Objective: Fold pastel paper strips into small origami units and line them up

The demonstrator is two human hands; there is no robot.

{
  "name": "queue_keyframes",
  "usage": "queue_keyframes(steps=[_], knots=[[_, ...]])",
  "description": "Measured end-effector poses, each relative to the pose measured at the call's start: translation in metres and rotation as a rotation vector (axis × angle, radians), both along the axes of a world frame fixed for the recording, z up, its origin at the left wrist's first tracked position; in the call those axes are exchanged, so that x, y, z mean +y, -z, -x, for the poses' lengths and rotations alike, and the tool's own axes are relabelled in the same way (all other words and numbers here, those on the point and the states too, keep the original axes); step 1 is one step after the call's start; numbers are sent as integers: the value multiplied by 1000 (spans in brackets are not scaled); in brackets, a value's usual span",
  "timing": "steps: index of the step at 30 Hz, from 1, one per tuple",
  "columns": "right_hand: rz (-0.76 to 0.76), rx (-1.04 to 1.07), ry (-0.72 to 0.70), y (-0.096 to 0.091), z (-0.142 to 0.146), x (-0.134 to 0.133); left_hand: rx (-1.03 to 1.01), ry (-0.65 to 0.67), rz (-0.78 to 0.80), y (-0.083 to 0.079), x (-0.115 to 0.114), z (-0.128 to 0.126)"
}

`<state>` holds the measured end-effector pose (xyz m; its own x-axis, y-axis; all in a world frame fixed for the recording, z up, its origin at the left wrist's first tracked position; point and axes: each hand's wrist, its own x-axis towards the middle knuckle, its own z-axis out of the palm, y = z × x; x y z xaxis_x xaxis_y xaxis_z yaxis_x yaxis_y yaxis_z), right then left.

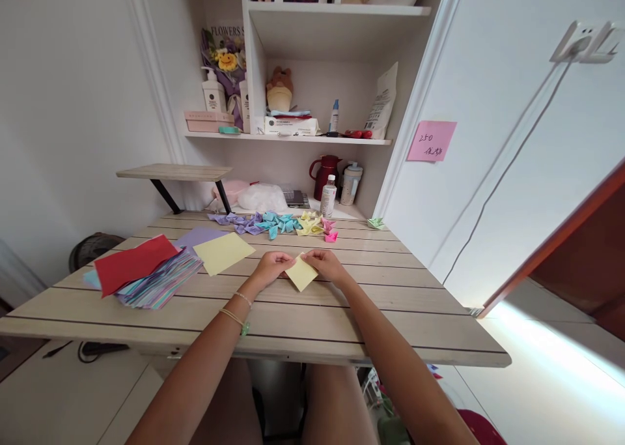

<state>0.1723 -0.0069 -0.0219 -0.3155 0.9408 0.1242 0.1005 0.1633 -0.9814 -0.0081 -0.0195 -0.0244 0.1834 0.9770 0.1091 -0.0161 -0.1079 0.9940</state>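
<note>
A small folded piece of yellow paper (301, 274) is held between my two hands, just above the table or touching it; which, I cannot tell. My left hand (272, 267) pinches its left upper edge, thumb on top. At the upper right edge, my right hand (326, 264) grips it with thumb and bent fingers. One corner of the paper points toward me. Beyond my hands lies a row of folded paper pieces: purple (244, 223), blue (279, 223), yellow (310, 223) and pink (331, 235).
Left on the slatted table (303, 328) lie a flat yellow sheet (223, 252), a purple sheet (198, 236) and a coloured paper stack (161, 279) topped with a red sheet (135, 260). A clear bottle (329, 197) stands behind the row. A green folded piece (375, 223) sits far right.
</note>
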Motion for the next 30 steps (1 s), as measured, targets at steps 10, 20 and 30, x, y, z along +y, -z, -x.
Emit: queue_keyframes(steps=[10,20,30], knots=[[-195,-105,113,7,0,10,-18,-61,-41,1,3,0],[-114,-59,102,11,-1,13,-46,-30,10,-2,-3,0],[-164,-47,-77,22,5,10,-72,43,82,-2,-4,3]])
